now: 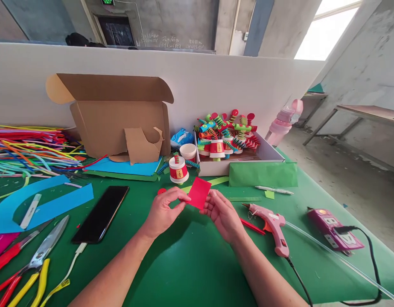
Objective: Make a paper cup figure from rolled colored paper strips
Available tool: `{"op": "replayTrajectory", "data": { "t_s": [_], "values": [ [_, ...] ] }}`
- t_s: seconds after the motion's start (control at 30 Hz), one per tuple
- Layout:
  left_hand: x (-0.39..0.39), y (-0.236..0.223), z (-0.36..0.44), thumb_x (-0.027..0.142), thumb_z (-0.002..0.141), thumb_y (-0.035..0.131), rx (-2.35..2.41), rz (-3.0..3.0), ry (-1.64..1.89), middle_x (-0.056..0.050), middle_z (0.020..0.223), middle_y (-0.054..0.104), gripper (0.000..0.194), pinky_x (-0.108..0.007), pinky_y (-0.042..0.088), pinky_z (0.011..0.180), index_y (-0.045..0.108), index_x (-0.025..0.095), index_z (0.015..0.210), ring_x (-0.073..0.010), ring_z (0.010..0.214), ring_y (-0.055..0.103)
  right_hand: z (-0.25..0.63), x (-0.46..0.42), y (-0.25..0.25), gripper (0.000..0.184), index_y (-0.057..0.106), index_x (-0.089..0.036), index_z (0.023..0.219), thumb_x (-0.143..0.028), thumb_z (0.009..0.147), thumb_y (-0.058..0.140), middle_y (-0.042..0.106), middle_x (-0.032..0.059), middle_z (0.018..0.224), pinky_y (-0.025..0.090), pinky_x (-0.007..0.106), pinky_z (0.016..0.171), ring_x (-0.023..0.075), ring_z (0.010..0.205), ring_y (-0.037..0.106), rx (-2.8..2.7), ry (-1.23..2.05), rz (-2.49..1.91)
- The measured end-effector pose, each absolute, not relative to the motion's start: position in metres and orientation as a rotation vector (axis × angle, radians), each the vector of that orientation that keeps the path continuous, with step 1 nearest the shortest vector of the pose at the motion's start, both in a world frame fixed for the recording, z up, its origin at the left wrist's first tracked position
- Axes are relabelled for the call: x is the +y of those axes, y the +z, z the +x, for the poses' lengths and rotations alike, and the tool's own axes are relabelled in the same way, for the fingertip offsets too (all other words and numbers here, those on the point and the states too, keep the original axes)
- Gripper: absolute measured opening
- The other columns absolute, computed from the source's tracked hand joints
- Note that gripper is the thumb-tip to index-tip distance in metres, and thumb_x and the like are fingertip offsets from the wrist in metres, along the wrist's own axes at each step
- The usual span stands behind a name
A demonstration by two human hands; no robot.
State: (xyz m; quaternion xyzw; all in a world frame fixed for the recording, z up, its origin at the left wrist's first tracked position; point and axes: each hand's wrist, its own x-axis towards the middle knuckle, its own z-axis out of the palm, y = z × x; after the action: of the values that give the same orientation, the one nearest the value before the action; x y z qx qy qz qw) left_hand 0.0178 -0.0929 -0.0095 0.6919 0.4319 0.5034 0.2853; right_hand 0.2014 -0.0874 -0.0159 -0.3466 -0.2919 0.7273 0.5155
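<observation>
A small red paper rectangle [199,193] is held up over the green table, tilted, between my two hands. My left hand [164,209] pinches its left edge between thumb and fingers. On the opposite side, the fingers of my right hand [223,213] close on its lower right edge. Just behind the paper stands a red-and-white paper cup figure [178,170] with coiled blue paper arms, beside a plain white cup [188,154]. A red disc [161,191] lies partly hidden behind my left hand.
To the right lie a pink glue gun [273,226], a purple power strip [336,229] and a pen [274,190]. A box [212,169] of paper figures stands behind. On the left are a phone [101,214], scissors [45,251], blue paper [65,200] and pipe cleaners [30,149].
</observation>
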Motion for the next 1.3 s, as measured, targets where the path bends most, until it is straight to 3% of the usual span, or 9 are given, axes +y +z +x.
{"op": "replayTrajectory", "data": {
  "t_s": [0.17,0.3,0.4,0.5,0.67,0.87,1.07,1.3],
  "values": [
    [-0.095,-0.01,0.019,0.018,0.081,0.067,1.055,1.857,1.207,-0.002,0.079,0.066,0.011,-0.024,0.049,0.072,0.076,0.025,0.081,-0.0137,0.075,0.062,0.201,-0.085,-0.023,0.034,0.071,-0.019,0.079,-0.049,0.068,0.08,0.064,-0.0001,0.067,0.045,0.025,0.056,0.011,0.057,0.052,-0.886,1.455,-0.982],
    [-0.095,-0.009,0.022,0.028,0.077,0.074,1.059,1.603,1.176,-0.004,0.087,0.063,0.004,-0.027,0.049,0.079,0.076,0.024,0.076,-0.0175,0.089,0.061,0.203,-0.086,-0.027,0.021,0.077,-0.021,0.086,-0.038,0.075,0.072,0.068,0.0025,0.073,0.043,0.026,0.057,0.0128,0.06,0.052,-1.138,1.22,-1.024],
    [-0.095,-0.005,0.024,0.032,0.072,0.077,1.073,1.381,1.212,-0.006,0.097,0.062,0.012,-0.029,0.049,0.082,0.072,0.021,0.069,-0.0209,0.101,0.059,0.203,-0.088,-0.026,0.015,0.079,-0.025,0.087,-0.03,0.08,0.066,0.067,0.0028,0.074,0.043,0.027,0.059,0.0148,0.065,0.054,-1.327,1.03,-1.006],
    [-0.096,-0.001,0.026,0.033,0.069,0.078,1.074,1.229,1.191,-0.006,0.103,0.063,0.017,-0.03,0.049,0.081,0.069,0.019,0.067,-0.0197,0.096,0.059,0.203,-0.09,-0.024,0.018,0.08,-0.028,0.088,-0.023,0.082,0.063,0.065,0.0022,0.072,0.044,0.027,0.062,0.0157,0.068,0.055,-1.428,0.915,-0.985],
    [-0.097,0.002,0.027,0.034,0.066,0.08,1.108,1.143,1.206,-0.004,0.095,0.063,0.022,-0.027,0.047,0.074,0.065,0.018,0.065,-0.0152,0.082,0.057,0.205,-0.09,-0.023,0.021,0.079,-0.03,0.09,-0.019,0.083,0.064,0.065,0.001,0.072,0.045,0.027,0.063,0.0148,0.067,0.055,-1.439,0.916,-0.917],
    [-0.097,0.001,0.026,0.035,0.065,0.081,1.11,1.121,1.226,-0.006,0.106,0.063,0.024,-0.03,0.049,0.078,0.064,0.017,0.066,-0.0172,0.089,0.06,0.204,-0.09,-0.021,0.02,0.079,-0.031,0.088,-0.019,0.083,0.063,0.065,0.0021,0.077,0.045,0.028,0.059,0.0153,0.067,0.054,-1.417,1.007,-0.86],
    [-0.096,-0.001,0.028,0.035,0.066,0.081,1.075,1.073,1.242,-0.005,0.09,0.07,0.026,-0.032,0.051,0.078,0.062,0.018,0.068,-0.0172,0.082,0.062,0.203,-0.092,-0.017,0.02,0.08,-0.031,0.085,-0.021,0.082,0.063,0.062,0.0031,0.077,0.047,0.029,0.058,0.0157,0.066,0.053,-1.42,1.058,-0.886],
    [-0.097,0.003,0.029,0.034,0.064,0.083,1.092,1.069,1.25,0.0,0.076,0.067,0.028,-0.027,0.05,0.072,0.061,0.018,0.072,-0.0136,0.073,0.06,0.203,-0.092,-0.019,0.018,0.079,-0.03,0.086,-0.021,0.08,0.064,0.064,0.0036,0.08,0.047,0.028,0.058,0.0163,0.07,0.056,-1.408,1.083,-0.911]
  ]
}}
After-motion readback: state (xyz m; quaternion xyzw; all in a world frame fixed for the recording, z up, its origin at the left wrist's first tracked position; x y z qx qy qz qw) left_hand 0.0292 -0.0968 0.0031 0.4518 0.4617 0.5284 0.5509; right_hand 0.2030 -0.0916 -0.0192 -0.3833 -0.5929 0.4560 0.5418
